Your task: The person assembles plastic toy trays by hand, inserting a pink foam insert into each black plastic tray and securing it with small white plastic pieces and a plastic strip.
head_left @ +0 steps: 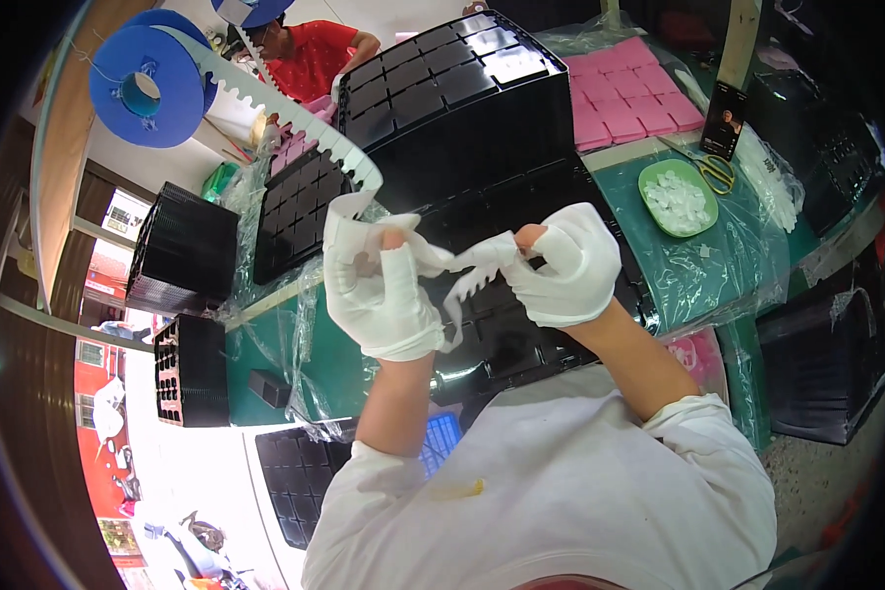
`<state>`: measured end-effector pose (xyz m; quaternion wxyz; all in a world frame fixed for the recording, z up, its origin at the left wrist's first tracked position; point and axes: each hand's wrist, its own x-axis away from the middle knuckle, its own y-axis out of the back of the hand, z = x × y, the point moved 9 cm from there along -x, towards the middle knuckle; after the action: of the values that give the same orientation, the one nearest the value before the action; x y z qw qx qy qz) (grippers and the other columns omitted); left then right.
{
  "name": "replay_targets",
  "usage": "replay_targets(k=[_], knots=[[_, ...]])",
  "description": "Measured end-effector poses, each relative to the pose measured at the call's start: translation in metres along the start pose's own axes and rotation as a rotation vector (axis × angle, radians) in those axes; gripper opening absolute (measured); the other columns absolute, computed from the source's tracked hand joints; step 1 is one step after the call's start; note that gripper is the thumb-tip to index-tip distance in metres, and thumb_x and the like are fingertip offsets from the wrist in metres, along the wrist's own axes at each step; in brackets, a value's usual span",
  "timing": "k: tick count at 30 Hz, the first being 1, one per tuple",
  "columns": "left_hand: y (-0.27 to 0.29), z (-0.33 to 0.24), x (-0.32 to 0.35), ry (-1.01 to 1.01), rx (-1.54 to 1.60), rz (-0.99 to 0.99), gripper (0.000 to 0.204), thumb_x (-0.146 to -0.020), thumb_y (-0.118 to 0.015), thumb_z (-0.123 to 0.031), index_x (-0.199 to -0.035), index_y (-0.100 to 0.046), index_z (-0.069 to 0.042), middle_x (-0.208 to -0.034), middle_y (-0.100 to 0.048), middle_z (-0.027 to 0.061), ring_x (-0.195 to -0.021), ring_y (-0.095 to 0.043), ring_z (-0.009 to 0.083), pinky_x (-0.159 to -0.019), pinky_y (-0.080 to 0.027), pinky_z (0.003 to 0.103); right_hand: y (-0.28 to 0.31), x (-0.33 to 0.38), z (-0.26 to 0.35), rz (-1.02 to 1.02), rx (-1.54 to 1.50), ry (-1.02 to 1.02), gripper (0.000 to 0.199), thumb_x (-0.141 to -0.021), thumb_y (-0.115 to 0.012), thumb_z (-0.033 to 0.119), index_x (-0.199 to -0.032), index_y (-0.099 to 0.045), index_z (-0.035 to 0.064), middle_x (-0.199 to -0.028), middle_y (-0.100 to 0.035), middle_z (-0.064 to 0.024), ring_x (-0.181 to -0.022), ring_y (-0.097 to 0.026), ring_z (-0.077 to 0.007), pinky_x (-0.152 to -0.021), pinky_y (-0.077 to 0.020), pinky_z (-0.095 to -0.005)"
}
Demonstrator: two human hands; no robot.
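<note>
A white plastic strip with a notched edge (pixel 300 113) hangs from a blue reel (pixel 104 110) at the upper left and runs down to my left hand (pixel 379 295). That hand is closed on the strip, its bare thumb tip showing out of a white glove. My right hand (pixel 570 267), gloved the same way, pinches the strip's other stretch between thumb and fingers. Between the hands the strip twists, and a loose notched length dangles below. Under both hands lies a black plastic tray (pixel 501 339) with a grid of compartments.
Stacked black trays (pixel 462 133) stand ahead, with pink pads (pixel 629 93) beside them. At right are a green dish (pixel 651 187) of small clear pieces, scissors (pixel 718 175) and an upright phone (pixel 725 118). A person in red (pixel 320 54) sits across. More tray stacks (pixel 182 246) stand left.
</note>
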<state>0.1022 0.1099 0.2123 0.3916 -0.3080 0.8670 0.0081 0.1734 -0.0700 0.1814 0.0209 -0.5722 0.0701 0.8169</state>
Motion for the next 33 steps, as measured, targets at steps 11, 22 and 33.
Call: replay_targets(k=[11,22,33], knots=[[0.031,0.049,0.030,0.333,0.441,0.176,0.085,-0.082,-0.077,-0.038,-0.147,-0.032,-0.006,-0.139,-0.046,0.0208,-0.106,-0.060,0.0279,-0.084,-0.051,0.042,-0.013,0.008,0.002,0.218,-0.118,-0.126,0.025,-0.065,-0.073,-0.002,-0.084,-0.064,0.0107,-0.068,-0.057,-0.0017,-0.060,-0.054,-0.0218,-0.055,-0.0440,-0.0314],[0.009,0.099,0.136,0.856,-0.192,0.751,0.020,-0.081,-0.074,-0.015,-0.093,-0.070,0.000,-0.086,-0.072,0.0107,-0.073,-0.068,0.0167,-0.066,-0.052,0.028,-0.074,0.075,-0.044,0.749,-0.875,-1.326,0.014,-0.074,-0.066,0.002,-0.088,-0.067,0.0016,-0.079,-0.065,-0.0007,-0.070,-0.058,-0.0065,-0.063,-0.0478,-0.0247],[-0.004,0.103,0.179,1.060,-0.083,0.799,0.013,-0.088,-0.064,-0.007,-0.086,-0.071,0.003,-0.080,-0.072,0.0091,-0.071,-0.069,0.0139,-0.063,-0.054,0.027,-0.081,0.097,-0.080,0.561,-0.749,-1.426,0.013,-0.084,-0.070,0.012,-0.094,-0.069,0.0032,-0.079,-0.065,-0.0009,-0.067,-0.054,-0.0069,-0.060,-0.0438,-0.0233]])
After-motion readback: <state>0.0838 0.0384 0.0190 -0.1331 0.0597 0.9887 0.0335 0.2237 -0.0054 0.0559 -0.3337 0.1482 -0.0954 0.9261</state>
